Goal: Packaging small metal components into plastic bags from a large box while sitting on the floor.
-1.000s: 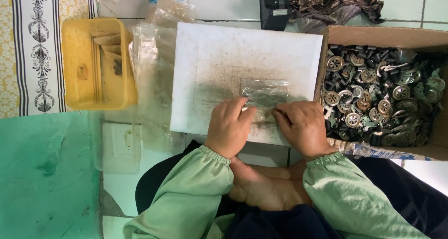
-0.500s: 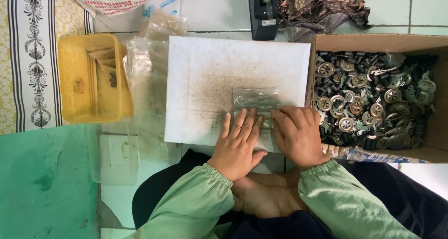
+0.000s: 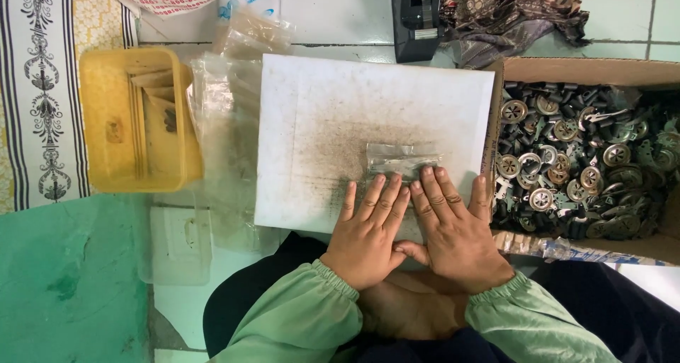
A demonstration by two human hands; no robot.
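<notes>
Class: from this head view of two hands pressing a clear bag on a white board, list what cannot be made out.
- Bag contents: too small, glare.
- Its near edge: under left hand and right hand fingers.
- Carton right end: cut off by frame.
- Tape dispenser top: cut off.

Under my fingers the bag (image 3: 402, 157) is thin clear plastic, glossy and crinkled, lying on a matt white board (image 3: 354, 101) that looks smudged and gritty with dark dust. The box (image 3: 588, 71) to my right is plain brown cardboard full of shiny metal and dull black plastic parts (image 3: 567, 157), and the tub (image 3: 134, 118) to my left is smooth yellow plastic. My sleeves (image 3: 297, 320) are soft matt green cloth, and the floor (image 3: 340, 9) is glossy pale tile.
</notes>
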